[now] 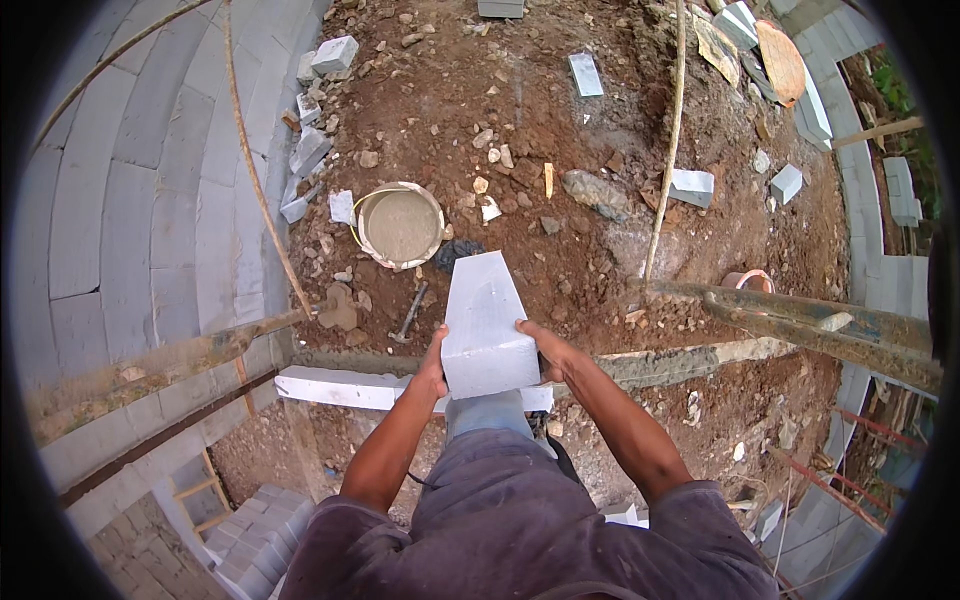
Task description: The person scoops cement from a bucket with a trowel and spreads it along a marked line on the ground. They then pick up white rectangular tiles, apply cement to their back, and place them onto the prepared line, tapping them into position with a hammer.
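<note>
Grey block (485, 318); fingers (434, 362) against both sides

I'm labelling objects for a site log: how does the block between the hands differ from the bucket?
The block is angular with flat faces; the bucket has a round rim. The block is gripped between the left hand and right hand; the bucket stands untouched on the dirt. The block looks solid; the bucket holds a grey-brown mix. Both show pale surfaces.
</note>
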Tool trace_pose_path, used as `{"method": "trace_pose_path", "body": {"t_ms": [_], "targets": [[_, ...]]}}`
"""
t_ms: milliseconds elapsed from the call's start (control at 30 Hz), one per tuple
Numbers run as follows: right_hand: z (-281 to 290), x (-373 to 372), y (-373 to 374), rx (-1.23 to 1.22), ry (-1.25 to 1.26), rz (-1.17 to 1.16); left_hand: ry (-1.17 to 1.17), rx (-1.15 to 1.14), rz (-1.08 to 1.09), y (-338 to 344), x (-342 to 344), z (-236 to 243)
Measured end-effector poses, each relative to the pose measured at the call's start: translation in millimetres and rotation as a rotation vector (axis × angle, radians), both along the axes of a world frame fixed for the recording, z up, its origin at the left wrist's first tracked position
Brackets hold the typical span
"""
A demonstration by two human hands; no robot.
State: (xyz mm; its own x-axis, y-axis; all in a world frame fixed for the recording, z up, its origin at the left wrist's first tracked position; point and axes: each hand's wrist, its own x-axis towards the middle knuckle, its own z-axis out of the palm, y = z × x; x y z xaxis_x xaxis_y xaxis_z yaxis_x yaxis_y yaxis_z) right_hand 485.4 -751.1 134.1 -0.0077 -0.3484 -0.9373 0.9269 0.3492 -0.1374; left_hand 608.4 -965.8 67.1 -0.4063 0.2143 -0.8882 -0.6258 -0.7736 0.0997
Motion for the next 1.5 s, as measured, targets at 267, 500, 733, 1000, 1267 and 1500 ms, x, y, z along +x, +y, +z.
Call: {"method": "trace_pose_path", "body": {"t_ms": [267, 500, 733, 1000, 1267, 1500], "targets": [[-80.8, -47.3, -77.5, -0.032, -0.053, 0.01, 0.011, 0.07, 0.213, -53.3, -8.8, -71.2], [-135.0, -71.7, -82.6, 0.076, -0.055, 0.034, -0.048, 0.075, 0.182, -49.5, -52.6, -71.2], [-54.4, -57.1, 3.6, 0.034, 0.597, 0.134, -0.017, -0.658, 0.065, -84.8, -74.5, -50.2], [-82.1, 162.4, 330.3, 0.916, 0.735, 0.29, -0.01, -0.86, 0.087, -77.1, -125.2, -81.6], [-90.2, 313.3, 510.9, 0.897, 0.203, -0.419, -0.057, -1.43, -0.096, 8.4, -140.7, -19.9], [-244.7, 285.2, 681.9, 0.95, 0.632, 0.285, 0.076, -1.741, -0.178, 64.3, -132.9, -99.0]]}}
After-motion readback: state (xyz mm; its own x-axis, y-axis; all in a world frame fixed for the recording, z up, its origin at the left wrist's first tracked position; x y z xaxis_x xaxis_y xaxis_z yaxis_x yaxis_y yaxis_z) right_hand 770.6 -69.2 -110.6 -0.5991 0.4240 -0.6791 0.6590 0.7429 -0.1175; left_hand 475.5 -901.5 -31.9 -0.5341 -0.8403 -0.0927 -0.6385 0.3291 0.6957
